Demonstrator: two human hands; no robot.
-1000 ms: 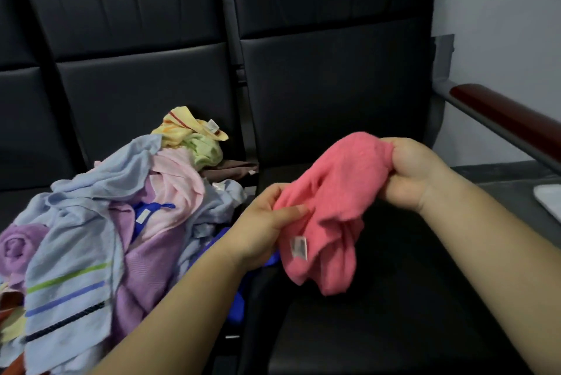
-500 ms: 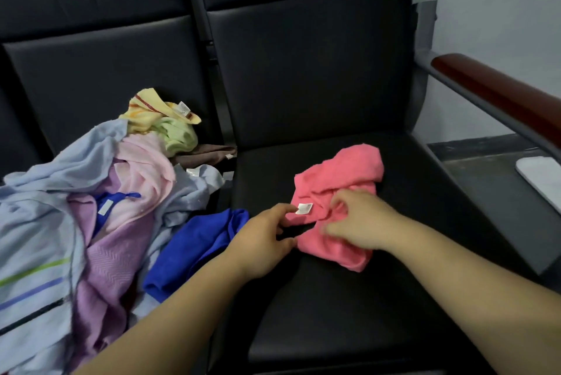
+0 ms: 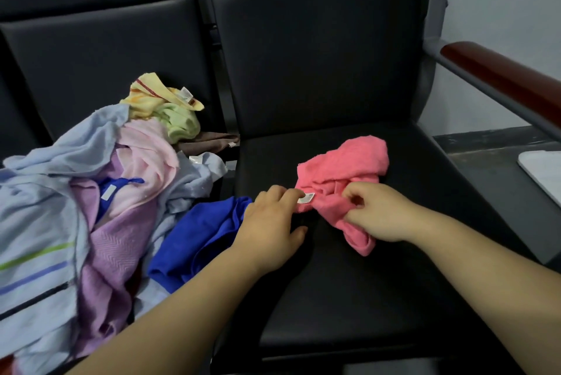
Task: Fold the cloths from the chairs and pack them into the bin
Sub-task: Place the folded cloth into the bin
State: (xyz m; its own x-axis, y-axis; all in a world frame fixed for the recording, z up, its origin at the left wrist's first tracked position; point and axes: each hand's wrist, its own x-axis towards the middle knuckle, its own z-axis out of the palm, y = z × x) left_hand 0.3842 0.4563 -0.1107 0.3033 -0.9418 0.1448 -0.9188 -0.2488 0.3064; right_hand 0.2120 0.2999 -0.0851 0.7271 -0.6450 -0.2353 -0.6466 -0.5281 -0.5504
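Observation:
A crumpled coral-pink cloth (image 3: pixel 349 168) lies on the black seat of the right chair (image 3: pixel 349 283). My right hand (image 3: pixel 379 213) pinches a bunched fold at its near edge. My left hand (image 3: pixel 273 222) pinches the corner by the small white tag (image 3: pixel 306 198). A blue cloth (image 3: pixel 197 238) lies beside my left wrist. On the left chair sits a pile of cloths (image 3: pixel 91 192): light blue, pink, purple, yellow and green.
A wooden armrest on a grey metal bar (image 3: pixel 501 83) runs along the right side. A white flat-edged object (image 3: pixel 543 174) shows at the right edge, on the grey floor. Black chair backs (image 3: pixel 303 55) rise behind the seats.
The pink cloth went from held up in the air to lying on the right seat. Both hands came down with it and now pinch its near edge.

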